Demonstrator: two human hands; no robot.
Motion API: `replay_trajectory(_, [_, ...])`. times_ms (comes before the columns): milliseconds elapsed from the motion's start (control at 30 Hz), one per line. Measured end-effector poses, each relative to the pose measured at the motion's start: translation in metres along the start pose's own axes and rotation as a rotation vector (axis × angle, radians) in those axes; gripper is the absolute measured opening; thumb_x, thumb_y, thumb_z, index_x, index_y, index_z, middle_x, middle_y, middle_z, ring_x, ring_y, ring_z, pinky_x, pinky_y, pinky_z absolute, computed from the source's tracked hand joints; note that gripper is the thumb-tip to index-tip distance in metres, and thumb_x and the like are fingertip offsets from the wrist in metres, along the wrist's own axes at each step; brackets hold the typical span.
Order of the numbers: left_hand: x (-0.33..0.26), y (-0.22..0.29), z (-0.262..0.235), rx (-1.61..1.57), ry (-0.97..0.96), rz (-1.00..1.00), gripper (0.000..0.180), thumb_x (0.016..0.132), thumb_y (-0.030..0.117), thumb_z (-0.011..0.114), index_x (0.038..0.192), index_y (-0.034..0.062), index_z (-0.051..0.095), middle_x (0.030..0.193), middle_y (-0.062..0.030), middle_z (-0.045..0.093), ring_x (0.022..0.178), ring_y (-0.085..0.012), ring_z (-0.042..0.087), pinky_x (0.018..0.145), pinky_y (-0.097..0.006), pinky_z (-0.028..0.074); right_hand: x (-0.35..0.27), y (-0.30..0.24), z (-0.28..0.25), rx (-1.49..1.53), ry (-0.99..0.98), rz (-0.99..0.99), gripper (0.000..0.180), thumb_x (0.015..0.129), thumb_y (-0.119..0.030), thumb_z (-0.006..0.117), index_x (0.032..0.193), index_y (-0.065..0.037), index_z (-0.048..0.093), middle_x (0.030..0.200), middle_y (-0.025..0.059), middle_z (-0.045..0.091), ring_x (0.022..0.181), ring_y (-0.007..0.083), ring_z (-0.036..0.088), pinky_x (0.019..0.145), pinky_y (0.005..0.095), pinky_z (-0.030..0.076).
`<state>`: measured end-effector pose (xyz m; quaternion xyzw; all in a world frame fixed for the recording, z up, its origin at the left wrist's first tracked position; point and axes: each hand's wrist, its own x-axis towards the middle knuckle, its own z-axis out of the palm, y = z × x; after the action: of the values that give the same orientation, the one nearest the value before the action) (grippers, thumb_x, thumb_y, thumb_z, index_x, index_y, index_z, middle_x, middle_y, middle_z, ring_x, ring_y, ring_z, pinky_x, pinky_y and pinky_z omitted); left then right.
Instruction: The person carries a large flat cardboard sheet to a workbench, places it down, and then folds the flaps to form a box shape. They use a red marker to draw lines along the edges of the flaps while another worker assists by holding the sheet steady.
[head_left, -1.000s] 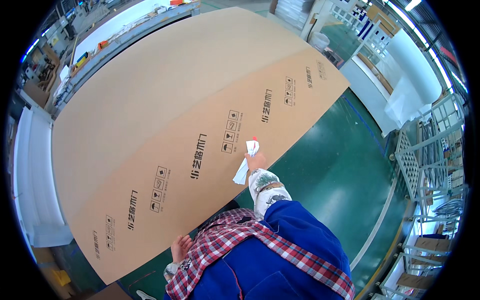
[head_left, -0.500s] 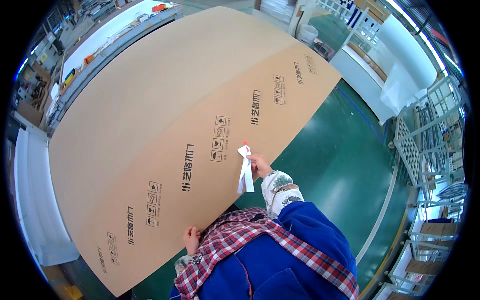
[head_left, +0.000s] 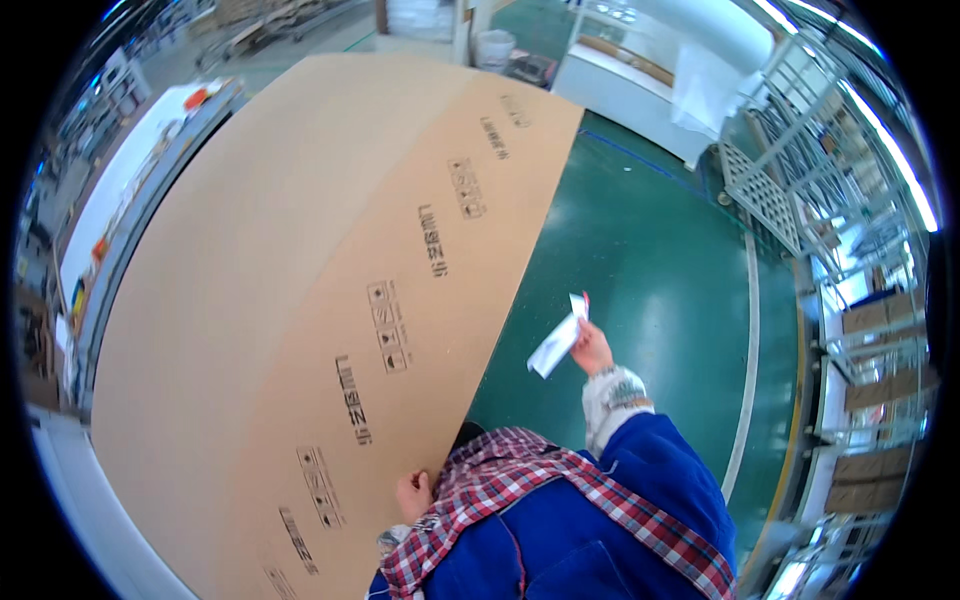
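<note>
My right hand [head_left: 592, 352] is closed around a folded white paper strip [head_left: 554, 346] with a small red bit at its top end. It holds the strip in the air over the green floor, to the right of a large brown cardboard sheet [head_left: 250, 240]. Printed symbols and lettering run in a row along the sheet's right side. My left hand [head_left: 414, 494] is at the sheet's near right edge, close to my body, its fingers curled in and nothing visible in them.
A long workbench [head_left: 150, 185] with loose tools lies along the left. Green floor [head_left: 650, 330] with a white line extends to the right. At the far right stand a metal rack cart [head_left: 765, 195] and shelves with brown boxes [head_left: 880, 390]. A white bucket [head_left: 494, 50] is beyond the sheet.
My right hand has moved the paper strip right, from above the cardboard to over the floor. The view has turned right, so the sheet appears farther left. My left hand stays near the edge.
</note>
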<state>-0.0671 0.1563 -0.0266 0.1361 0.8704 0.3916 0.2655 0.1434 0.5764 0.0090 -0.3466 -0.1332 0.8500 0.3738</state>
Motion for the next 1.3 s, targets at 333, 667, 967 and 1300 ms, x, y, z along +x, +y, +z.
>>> replay_trajectory(333, [0.063,0.101,0.045,0.319,-0.114,0.706,0.029,0.074,0.019,0.062,0.095,0.0002,0.060,0.112,-0.0193,0.052,0.102,-0.0356,0.049,0.087,-0.043,0.040,-0.108,0.027,-0.206,0.137,0.963,-0.144,0.022,0.080,-0.012,0.063,0.066,-0.009,0.047,0.051,-0.0001,0.041,0.037,0.0102,0.039,0.031,0.0224,0.031])
replay_trajectory(667, [0.128,0.190,0.190,0.410,-0.064,0.815,0.031,0.071,0.024,0.064,0.095,0.0043,0.060,0.112,-0.0215,0.048,0.098,-0.0378,0.048,0.081,-0.046,0.040,-0.031,-0.067,-0.244,0.071,1.119,-0.182,0.021,0.079,-0.015,0.063,0.066,-0.006,0.049,0.048,0.0036,0.043,0.036,0.0136,0.040,0.031,0.0249,0.030])
replay_trajectory(967, [0.157,0.298,0.325,0.386,-0.043,0.775,0.034,0.069,0.028,0.067,0.096,0.0071,0.063,0.115,-0.0215,0.050,0.102,-0.0385,0.050,0.081,-0.047,0.043,0.032,-0.225,-0.259,-0.311,1.007,-0.366,0.018,0.077,-0.012,0.064,0.069,-0.009,0.049,0.048,0.0001,0.044,0.034,0.0101,0.039,0.029,0.0236,0.030])
replay_trajectory(1300, [0.297,0.434,0.407,0.362,-0.098,0.793,0.039,0.072,0.028,0.064,0.104,0.0049,0.058,0.117,-0.0207,0.047,0.106,-0.0366,0.046,0.088,-0.046,0.036,0.161,-0.268,-0.285,-0.544,1.233,-0.400,0.013,0.073,-0.009,0.067,0.078,-0.002,0.058,0.056,0.0054,0.053,0.044,0.0161,0.047,0.038,0.0328,0.037])
